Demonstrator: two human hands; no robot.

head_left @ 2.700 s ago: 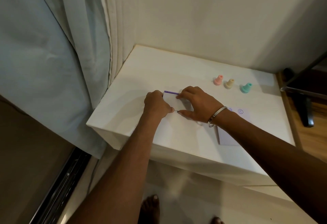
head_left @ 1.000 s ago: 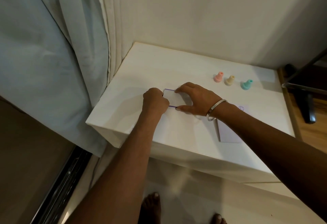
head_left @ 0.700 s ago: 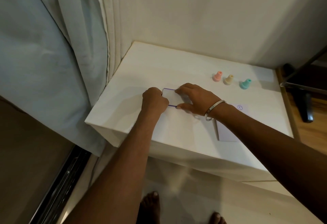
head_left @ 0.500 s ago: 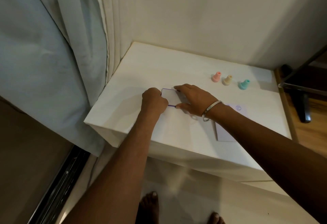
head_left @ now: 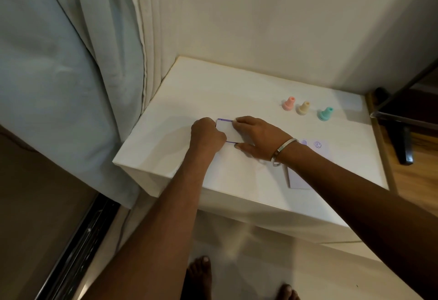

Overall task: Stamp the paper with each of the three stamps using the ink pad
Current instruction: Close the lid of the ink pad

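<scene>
A flat white ink pad case (head_left: 227, 130) with purple edges lies shut on the white table (head_left: 248, 91). My left hand (head_left: 206, 133) grips its left end with curled fingers. My right hand (head_left: 257, 134) spans its right end, forefinger on the far edge and thumb on the near edge. Three small stamps stand upright in a row at the back right: pink (head_left: 288, 103), cream (head_left: 303, 107) and teal (head_left: 325, 113). A pale lilac paper (head_left: 317, 152) lies under my right forearm and shows a round face print near its far corner.
A pale curtain (head_left: 71, 86) hangs along the table's left side, and a cream wall stands behind it. Dark furniture legs (head_left: 403, 140) rest on the wood floor to the right. My bare feet show below the table's front edge.
The ink pad's lid, raised a little 2.7 s ago, now lies flat and closed. Both hands have stayed at the case's ends with only small shifts.
</scene>
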